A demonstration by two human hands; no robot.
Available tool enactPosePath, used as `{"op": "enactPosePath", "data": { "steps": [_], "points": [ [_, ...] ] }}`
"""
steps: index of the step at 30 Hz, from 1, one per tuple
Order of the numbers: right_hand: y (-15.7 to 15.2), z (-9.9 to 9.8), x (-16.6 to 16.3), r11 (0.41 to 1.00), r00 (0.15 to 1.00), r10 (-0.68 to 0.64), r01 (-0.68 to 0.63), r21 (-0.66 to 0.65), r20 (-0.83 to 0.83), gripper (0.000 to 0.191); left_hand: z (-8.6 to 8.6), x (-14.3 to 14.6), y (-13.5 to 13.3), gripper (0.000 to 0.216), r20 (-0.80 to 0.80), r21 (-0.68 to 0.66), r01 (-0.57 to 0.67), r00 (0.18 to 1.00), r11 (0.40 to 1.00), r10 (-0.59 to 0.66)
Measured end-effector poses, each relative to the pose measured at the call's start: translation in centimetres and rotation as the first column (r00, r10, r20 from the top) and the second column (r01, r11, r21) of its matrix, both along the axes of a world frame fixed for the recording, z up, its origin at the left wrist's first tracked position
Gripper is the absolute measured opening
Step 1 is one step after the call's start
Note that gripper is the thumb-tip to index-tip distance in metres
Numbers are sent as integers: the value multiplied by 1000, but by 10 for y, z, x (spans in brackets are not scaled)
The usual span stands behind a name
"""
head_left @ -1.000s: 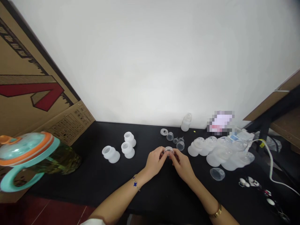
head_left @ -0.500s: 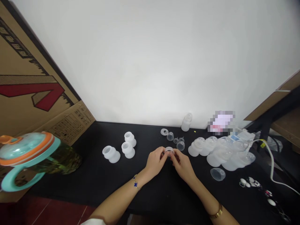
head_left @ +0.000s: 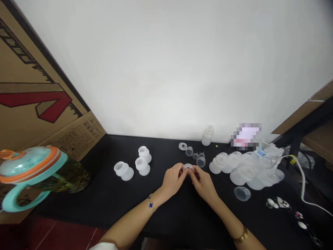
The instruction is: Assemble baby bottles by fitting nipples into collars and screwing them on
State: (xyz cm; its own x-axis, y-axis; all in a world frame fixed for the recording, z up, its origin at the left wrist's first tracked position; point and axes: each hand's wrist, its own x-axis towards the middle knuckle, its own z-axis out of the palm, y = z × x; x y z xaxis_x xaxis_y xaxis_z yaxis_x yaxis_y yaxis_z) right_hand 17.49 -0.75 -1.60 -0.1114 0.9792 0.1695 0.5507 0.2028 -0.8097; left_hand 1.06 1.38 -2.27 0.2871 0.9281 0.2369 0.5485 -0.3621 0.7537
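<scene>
My left hand and my right hand meet over the middle of the black table, both closed. Between their fingertips is a small, round, whitish bottle collar, gripped from both sides with the thumbs at its near edge. Fingers cover part of it, so its inside is hard to make out. Just beyond lie a clear domed cap, another clear cap, small clear nipples and a white ring. An assembled baby bottle stands upright against the wall.
Three open white bottle bodies stand to the left. Several capped bottles crowd the right, with a loose clear cover before them. A large teal-lidded jug is far left. A white cable and beaded string lie right.
Both hands stay in place around the bottle collar, with at most a tiny shift of the fingers. Nothing on the table has visibly moved.
</scene>
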Motion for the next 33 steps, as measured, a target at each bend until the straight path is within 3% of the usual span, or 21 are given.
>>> {"op": "enactPosePath", "data": {
  "steps": [33],
  "points": [
    [-1, 5, -2, 999, 999, -16, 14, 48, 41, 30, 2, 1, -2, 30, 4, 1, -9, 1000, 1000, 9]
  ]
}}
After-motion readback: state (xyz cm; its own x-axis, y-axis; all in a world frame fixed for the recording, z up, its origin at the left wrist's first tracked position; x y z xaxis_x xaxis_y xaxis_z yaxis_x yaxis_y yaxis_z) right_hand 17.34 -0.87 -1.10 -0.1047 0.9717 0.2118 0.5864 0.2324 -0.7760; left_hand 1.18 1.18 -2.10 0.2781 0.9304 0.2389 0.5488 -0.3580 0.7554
